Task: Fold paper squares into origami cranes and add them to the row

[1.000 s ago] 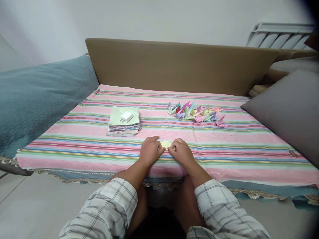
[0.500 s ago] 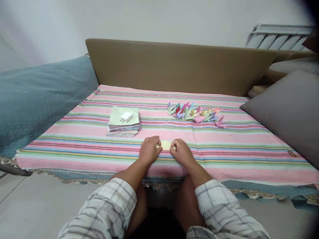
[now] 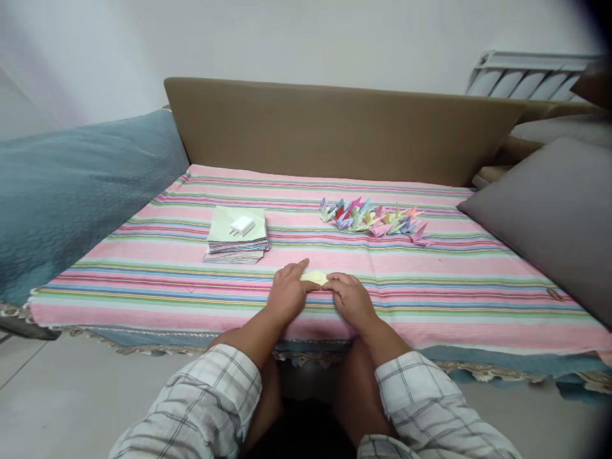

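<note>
A small folded piece of pale yellow paper [image 3: 313, 276] lies on the striped cloth between my hands. My left hand [image 3: 289, 290] has hold of its left end, with the thumb stretched along the near edge and the index finger pointing away from me. From the other side, my right hand [image 3: 351, 298] grips the right end, thumb and index finger at the paper. Both thumb tips nearly meet at the near edge. Fingers cover the two ends of the paper, so its full shape is hidden.
Left of my hands sits a stack of paper sheets [image 3: 224, 220] with a white charger plug [image 3: 242, 225] on top. Several colourful folded paper cranes [image 3: 377, 220] are grouped beyond, to the right. A grey cushion [image 3: 549, 210] leans at the right; a brown backrest [image 3: 335, 131] stands behind.
My thumbs have slid inward along the paper's near edge and now almost meet. My left index finger has straightened outward. The paper remains in about the same place.
</note>
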{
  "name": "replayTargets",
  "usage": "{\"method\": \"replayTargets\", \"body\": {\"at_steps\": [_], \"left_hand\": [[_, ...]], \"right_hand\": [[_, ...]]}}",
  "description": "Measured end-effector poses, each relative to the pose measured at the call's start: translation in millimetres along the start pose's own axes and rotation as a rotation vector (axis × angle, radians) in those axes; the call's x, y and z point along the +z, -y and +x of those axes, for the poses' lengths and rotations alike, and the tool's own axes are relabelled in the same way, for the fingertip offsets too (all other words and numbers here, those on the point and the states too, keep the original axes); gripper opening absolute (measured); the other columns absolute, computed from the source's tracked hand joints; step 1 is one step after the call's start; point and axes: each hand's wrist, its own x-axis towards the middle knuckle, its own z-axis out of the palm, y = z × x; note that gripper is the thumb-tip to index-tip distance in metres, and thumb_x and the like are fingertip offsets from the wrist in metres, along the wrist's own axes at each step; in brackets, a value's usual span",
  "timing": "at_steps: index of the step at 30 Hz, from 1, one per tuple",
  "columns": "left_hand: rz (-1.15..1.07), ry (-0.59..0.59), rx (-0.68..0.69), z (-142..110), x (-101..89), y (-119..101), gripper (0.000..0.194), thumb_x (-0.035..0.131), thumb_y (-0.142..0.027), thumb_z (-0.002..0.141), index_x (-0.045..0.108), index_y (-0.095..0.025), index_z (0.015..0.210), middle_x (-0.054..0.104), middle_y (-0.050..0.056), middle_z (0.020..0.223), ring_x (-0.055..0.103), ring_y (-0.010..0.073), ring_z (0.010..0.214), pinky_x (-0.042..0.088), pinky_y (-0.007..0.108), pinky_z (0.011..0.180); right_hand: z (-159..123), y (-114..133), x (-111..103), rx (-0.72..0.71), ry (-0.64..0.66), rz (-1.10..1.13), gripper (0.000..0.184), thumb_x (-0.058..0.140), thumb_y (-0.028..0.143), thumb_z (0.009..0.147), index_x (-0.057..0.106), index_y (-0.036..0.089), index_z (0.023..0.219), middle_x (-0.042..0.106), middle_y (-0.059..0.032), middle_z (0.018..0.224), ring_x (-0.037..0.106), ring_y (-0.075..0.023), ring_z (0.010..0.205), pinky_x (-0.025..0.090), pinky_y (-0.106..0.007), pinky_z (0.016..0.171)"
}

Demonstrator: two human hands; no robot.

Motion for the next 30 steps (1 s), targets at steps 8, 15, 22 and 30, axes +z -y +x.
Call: {"method": "replayTargets", "body": {"at_steps": [8,15,22,30], "left_hand": [[-0.001,-0.020,0.000,-1.9,-2.1,-0.2,0.022,0.058,-0.027,0.083,0.071,-0.039,0.096,0.045,0.000,0.139,0.042,0.0289,0.119,0.038,0.048,0.094],[0.030,-0.018,-0.068,-8.2,-13.2,9.4,0.019,0.059,-0.022,0.081,0.075,-0.033,0.084,0.050,0.000,0.135,0.046,0.0291,0.115,0.040,0.046,0.092],[0.104,-0.142,-0.046,-20.0,-17.7,-0.1,0.022,0.055,-0.015,0.079,0.072,-0.029,0.081,0.059,0.000,0.126,0.051,0.0257,0.104,0.032,0.050,0.099],[0.176,-0.003,0.278,-28.9,-5.7,-26.5,0.028,0.047,-0.017,0.083,0.059,-0.021,0.108,0.056,0.005,0.128,0.050,0.0235,0.102,0.034,0.043,0.097]], "right_hand": [[-1.2,-1.0,1.8,-0.001,0.024,-0.073,0.036,0.048,0.002,0.075,0.073,0.023,0.088,0.067,-0.0050,0.106,0.056,-0.0208,0.096,0.045,-0.038,0.089],[-0.1,-1.3,2.5,0.029,0.007,-0.057,0.035,0.047,0.000,0.073,0.072,0.022,0.083,0.068,-0.0047,0.104,0.056,-0.0204,0.096,0.046,-0.037,0.089],[-0.1,1.5,1.4,-0.006,-0.011,-0.032,0.032,0.046,0.001,0.074,0.070,0.021,0.083,0.068,-0.0058,0.103,0.056,-0.0204,0.096,0.045,-0.037,0.088],[-1.3,2.4,2.3,-0.028,-0.033,-0.071,0.032,0.045,0.002,0.073,0.069,0.020,0.083,0.066,-0.0067,0.105,0.053,-0.0209,0.097,0.043,-0.037,0.090]]}}
